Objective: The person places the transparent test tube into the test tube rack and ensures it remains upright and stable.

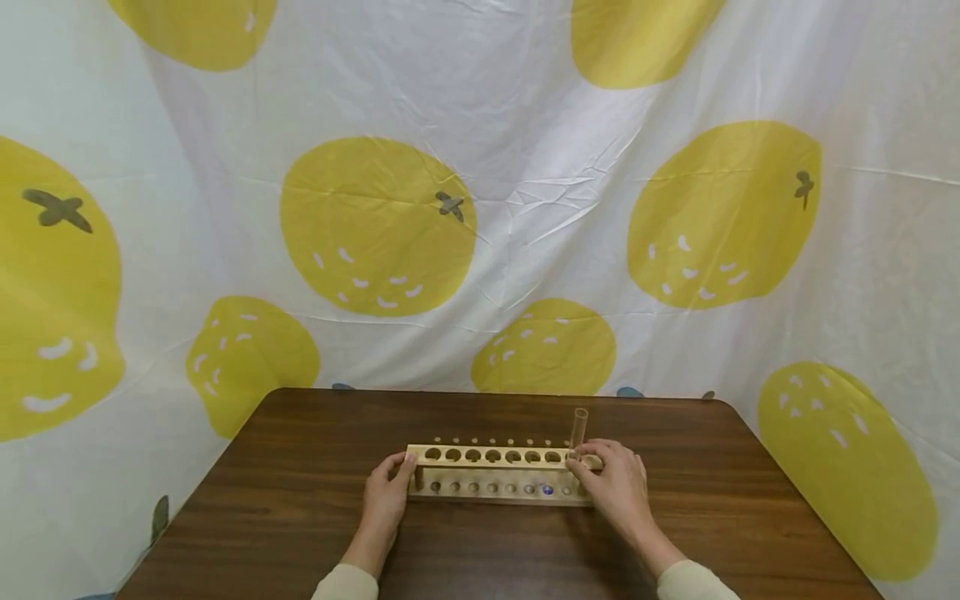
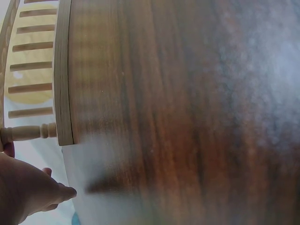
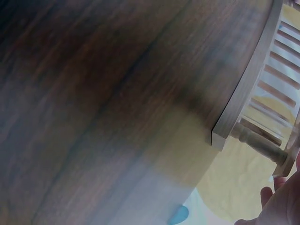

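A wooden test tube rack (image 1: pixel 498 500) stands on the table, with a row of round holes along its top board and small hollows in its base. One clear glass test tube (image 1: pixel 580 427) stands upright in the rightmost part, its upper end rising above the board. My right hand (image 1: pixel 618 483) pinches this tube between thumb and forefinger where it meets the board. At the opposite end, my left hand (image 1: pixel 386 493) grips the rack's corner, thumb on the front. The left wrist view shows that hand (image 2: pixel 28 187) beside a turned end post (image 2: pixel 28 133).
Short drying pegs (image 1: pixel 492 441) line the rack's back edge. A blue-violet spot (image 1: pixel 547 490) shows in one base hollow. The brown wood-grain table (image 1: pixel 315 467) ends at a white cloth (image 1: pixel 525 125) printed with yellow fruit.
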`<state>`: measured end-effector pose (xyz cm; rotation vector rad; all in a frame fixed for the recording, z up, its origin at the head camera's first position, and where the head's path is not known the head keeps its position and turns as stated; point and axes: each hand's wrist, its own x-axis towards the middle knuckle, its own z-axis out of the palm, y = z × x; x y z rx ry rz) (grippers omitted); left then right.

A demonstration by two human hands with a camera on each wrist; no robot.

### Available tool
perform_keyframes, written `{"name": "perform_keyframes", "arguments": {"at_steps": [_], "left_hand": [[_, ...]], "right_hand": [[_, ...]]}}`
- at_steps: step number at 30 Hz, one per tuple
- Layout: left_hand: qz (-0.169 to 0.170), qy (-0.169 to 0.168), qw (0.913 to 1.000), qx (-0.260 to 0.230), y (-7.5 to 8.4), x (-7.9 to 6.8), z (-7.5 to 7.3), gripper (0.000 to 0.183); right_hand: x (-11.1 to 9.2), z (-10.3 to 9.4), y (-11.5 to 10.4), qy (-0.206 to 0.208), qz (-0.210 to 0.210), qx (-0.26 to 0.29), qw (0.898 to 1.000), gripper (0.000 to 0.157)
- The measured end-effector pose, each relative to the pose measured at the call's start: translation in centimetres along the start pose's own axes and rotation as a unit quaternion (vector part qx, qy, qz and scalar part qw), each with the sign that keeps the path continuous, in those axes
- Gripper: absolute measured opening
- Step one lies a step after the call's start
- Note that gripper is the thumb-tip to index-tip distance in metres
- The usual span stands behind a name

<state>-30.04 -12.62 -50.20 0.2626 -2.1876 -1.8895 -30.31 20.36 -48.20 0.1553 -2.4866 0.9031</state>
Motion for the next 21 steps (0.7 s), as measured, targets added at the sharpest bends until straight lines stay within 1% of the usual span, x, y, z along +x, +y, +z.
{"name": "perform_keyframes", "arguments": {"at_steps": [9,13,17,21], "left_hand": [[0.002,-0.001,1.0,-0.003,0.1,0.1,0.0,0.043],[0.004,-0.001,1.0,0.006,0.1,0.1,0.0,0.043],[0.006,-0.008,0.9996,0.026,0.1,0.2,-0.2,0.046],[0.032,-0.007,0.9974,0.064,0.2,0.4,-0.8,0.048]], "right_hand": [[-0.1,-0.1,-0.1,0.004,-0.002,0.0,1.0,0.026],[-0.1,-0.3,-0.2,0.006,-0.008,-0.001,1.0,0.027],[-0.3,-0.6,-0.2,0.005,-0.01,0.004,1.0,0.03],[-0.3,-1.1,0.1,0.006,-0.003,0.013,1.0,0.033]]}}
